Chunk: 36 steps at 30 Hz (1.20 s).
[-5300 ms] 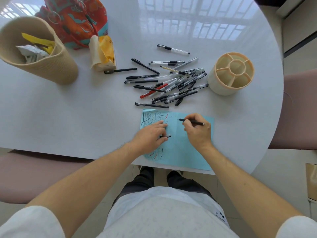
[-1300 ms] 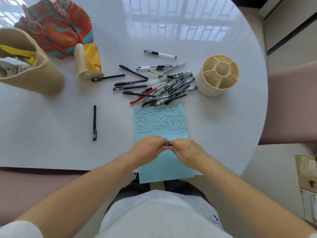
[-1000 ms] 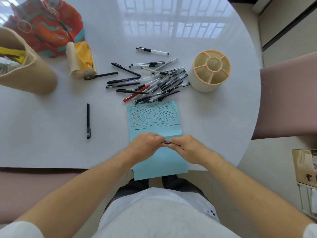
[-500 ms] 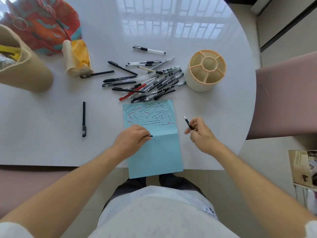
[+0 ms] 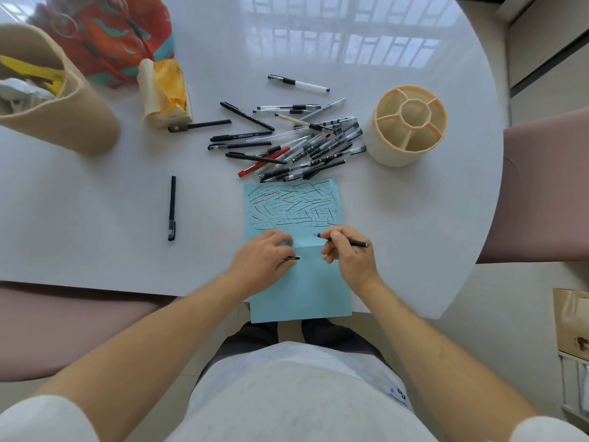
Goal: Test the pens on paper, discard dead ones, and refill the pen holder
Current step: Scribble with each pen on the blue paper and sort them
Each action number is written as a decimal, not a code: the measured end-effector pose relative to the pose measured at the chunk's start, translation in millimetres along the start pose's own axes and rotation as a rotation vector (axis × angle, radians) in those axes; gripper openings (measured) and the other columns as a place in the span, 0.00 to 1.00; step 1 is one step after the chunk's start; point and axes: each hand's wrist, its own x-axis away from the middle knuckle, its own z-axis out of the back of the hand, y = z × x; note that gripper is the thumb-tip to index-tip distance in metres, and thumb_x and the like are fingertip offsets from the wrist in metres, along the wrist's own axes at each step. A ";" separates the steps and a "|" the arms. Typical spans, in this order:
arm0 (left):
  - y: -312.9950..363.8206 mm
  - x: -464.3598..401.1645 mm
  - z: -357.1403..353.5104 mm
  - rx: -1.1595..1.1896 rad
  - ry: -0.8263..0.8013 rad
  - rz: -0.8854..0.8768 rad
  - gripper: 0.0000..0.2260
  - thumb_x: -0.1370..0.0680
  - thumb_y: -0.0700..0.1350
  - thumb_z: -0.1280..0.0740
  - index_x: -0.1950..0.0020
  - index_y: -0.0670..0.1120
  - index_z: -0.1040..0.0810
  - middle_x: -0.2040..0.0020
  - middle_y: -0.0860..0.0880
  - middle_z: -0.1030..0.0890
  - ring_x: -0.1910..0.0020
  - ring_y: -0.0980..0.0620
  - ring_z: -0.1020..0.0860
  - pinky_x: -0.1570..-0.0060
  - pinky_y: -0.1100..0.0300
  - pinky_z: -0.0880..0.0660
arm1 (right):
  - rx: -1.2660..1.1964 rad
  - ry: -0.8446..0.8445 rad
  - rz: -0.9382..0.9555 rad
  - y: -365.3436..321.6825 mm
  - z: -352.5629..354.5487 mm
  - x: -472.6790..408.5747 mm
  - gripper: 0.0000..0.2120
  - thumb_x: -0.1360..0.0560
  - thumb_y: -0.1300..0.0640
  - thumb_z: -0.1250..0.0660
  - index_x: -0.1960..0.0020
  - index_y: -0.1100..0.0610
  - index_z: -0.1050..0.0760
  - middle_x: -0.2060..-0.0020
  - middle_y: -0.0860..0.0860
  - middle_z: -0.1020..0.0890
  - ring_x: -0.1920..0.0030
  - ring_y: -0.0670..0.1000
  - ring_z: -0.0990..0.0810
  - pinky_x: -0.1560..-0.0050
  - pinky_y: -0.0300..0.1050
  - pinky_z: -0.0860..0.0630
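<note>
Left of the blue paper (image 5: 299,282): lone black pen (image 5: 172,208), set apart; could be confused with the untested pens. On the paper: left hand (image 5: 266,261), fingers curled round a pen cap (image 5: 290,258), pins the sheet; if it lifts, the overhanging sheet may slide. Right hand (image 5: 349,255) grips an uncapped pen (image 5: 345,241), tip at the fold. Beyond the paper: pen pile (image 5: 296,145). Right of that: pen holder (image 5: 406,124), seemingly unfilled.

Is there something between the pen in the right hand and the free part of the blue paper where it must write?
Nothing visible blocks it. The right hand holds the pen with its tip just above bare blue paper, below the scribbles. The left hand, holding the cap, rests to the side.
</note>
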 end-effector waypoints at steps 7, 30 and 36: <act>0.0 1.1 -2.4 0.000 -0.007 0.018 0.12 0.20 0.55 0.36 0.48 0.50 0.16 0.41 0.53 0.22 0.40 0.50 0.27 0.43 0.53 0.25 | 0.251 -0.018 0.166 10.4 -9.0 -3.3 0.11 0.23 0.63 0.40 0.56 0.58 0.19 0.62 0.51 0.18 0.63 0.56 0.20 0.63 0.51 0.23; 30.0 -11.3 17.8 0.362 0.002 0.193 0.09 0.19 0.53 0.36 0.45 0.52 0.19 0.53 0.59 0.21 0.54 0.60 0.26 0.52 0.58 0.25 | -0.466 -0.094 -0.171 1.8 15.9 11.5 0.06 0.26 0.63 0.38 0.58 0.61 0.23 0.73 0.61 0.23 0.78 0.55 0.29 0.68 0.49 0.29; 51.1 -24.5 22.5 0.330 -0.019 0.112 0.06 0.20 0.46 0.35 0.51 0.47 0.19 0.61 0.54 0.19 0.61 0.52 0.23 0.60 0.51 0.25 | -0.569 -0.120 -0.231 2.0 2.5 15.5 0.06 0.25 0.63 0.39 0.57 0.62 0.24 0.73 0.61 0.23 0.78 0.54 0.31 0.70 0.47 0.26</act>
